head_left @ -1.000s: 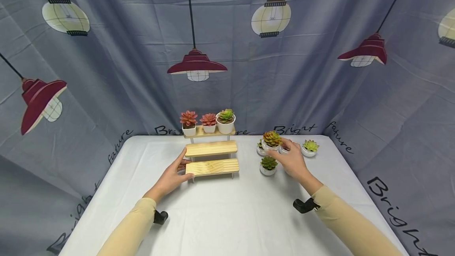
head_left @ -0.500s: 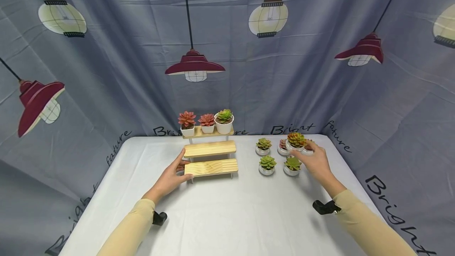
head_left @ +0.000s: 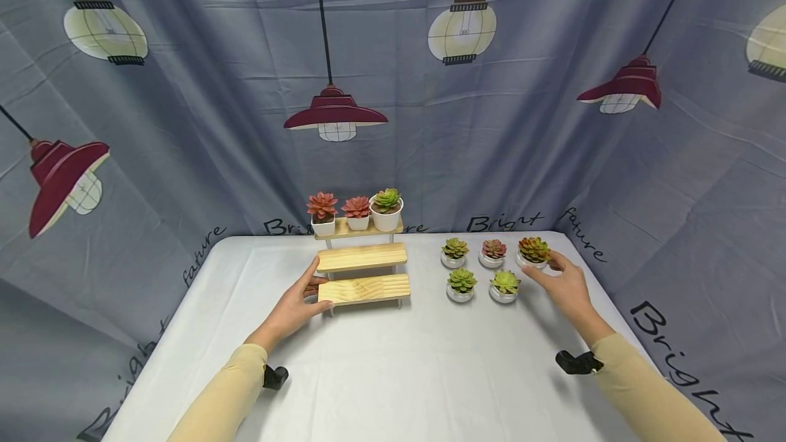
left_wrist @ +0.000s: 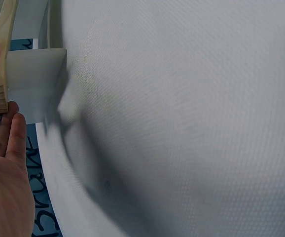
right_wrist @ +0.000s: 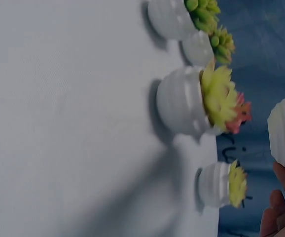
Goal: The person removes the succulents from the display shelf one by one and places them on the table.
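Observation:
My left hand [head_left: 291, 312] holds the left end of a three-tier wooden plant stand [head_left: 368, 288], thumb at the lowest board and fingers behind. In the left wrist view, thumb and fingers lie on opposite sides of the board's end [left_wrist: 0, 89]. A potted succulent [head_left: 533, 249] with orange-tipped green leaves is pinched by its white pot in my right hand [head_left: 568, 292]. The right wrist view has that ribbed pot [right_wrist: 283, 132] raised above the tabletop. Close to it stand a reddish succulent [head_left: 493, 249] and a yellow-green succulent [head_left: 505, 283], both in white pots.
Two green succulents [head_left: 455, 249] [head_left: 461, 282] stand between the stand and the others. Another yellow-green succulent [right_wrist: 237, 183] shows only in the right wrist view. Two red succulents [head_left: 322, 206] and a green one [head_left: 387, 202] occupy the top tier. A patterned curtain [head_left: 393, 53] hangs behind the table.
My right hand has carried the orange-tipped succulent rightward over the other pots, uncovering the reddish and front yellow-green ones. My left hand has stayed at the stand.

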`<act>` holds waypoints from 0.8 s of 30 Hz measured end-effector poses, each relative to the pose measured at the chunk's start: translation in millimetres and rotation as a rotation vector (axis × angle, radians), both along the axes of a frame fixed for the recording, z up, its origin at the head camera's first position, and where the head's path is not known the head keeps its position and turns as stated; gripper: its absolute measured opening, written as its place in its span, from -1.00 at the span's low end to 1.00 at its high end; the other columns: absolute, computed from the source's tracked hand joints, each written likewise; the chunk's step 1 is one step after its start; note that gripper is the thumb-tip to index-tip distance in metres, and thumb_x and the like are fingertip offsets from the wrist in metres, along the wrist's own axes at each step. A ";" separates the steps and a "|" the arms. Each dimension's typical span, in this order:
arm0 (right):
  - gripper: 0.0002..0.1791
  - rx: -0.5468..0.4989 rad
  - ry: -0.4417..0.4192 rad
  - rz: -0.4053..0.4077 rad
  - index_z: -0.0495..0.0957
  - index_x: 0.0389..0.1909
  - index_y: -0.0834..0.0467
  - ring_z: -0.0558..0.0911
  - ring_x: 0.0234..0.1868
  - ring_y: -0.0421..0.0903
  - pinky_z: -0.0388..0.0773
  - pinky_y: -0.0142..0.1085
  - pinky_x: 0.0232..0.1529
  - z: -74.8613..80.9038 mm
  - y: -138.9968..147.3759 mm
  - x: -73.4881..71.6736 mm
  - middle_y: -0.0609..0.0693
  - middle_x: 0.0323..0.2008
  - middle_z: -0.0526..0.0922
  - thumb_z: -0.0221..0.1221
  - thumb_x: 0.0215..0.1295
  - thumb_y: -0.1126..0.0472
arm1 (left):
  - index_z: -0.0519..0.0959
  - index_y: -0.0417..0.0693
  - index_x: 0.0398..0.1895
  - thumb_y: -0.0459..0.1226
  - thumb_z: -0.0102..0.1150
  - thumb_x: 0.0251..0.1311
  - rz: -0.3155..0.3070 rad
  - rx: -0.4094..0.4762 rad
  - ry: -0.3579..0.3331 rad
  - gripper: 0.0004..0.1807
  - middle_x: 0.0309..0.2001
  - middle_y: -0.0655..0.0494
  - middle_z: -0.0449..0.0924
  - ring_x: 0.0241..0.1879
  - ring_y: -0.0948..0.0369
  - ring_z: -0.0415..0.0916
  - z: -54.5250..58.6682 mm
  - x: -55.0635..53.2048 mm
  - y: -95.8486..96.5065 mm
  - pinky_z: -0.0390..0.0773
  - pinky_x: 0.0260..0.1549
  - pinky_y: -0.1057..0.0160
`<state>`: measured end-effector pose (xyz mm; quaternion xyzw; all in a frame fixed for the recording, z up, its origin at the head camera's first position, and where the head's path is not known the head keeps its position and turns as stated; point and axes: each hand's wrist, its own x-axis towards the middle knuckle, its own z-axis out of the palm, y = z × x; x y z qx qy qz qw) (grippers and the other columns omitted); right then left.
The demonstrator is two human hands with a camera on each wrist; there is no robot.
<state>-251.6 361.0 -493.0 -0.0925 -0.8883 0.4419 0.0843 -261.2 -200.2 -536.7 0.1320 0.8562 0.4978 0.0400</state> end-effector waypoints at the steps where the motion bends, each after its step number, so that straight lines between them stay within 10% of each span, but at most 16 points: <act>1: 0.15 -0.002 -0.009 -0.008 0.10 0.56 0.36 0.27 0.40 0.37 0.30 0.27 0.34 -1.4 1.8 0.4 0.46 0.40 0.28 0.32 0.26 -0.33 | -0.21 0.35 0.69 -0.14 0.51 0.19 -0.001 0.002 0.001 0.21 0.29 -0.03 0.48 0.32 -0.09 0.41 -0.3 -0.1 -0.2 0.36 0.38 -0.10; 24: 0.23 0.018 -0.220 -0.075 -0.02 0.58 0.40 0.15 0.47 0.42 0.22 0.27 0.41 -39.9 36.7 8.5 0.48 0.47 0.17 0.31 0.25 -0.35 | -0.20 0.38 0.68 -0.12 0.51 0.18 0.009 -0.002 -0.015 0.22 0.29 -0.02 0.48 0.33 -0.10 0.40 2.5 0.1 0.0 0.35 0.38 -0.13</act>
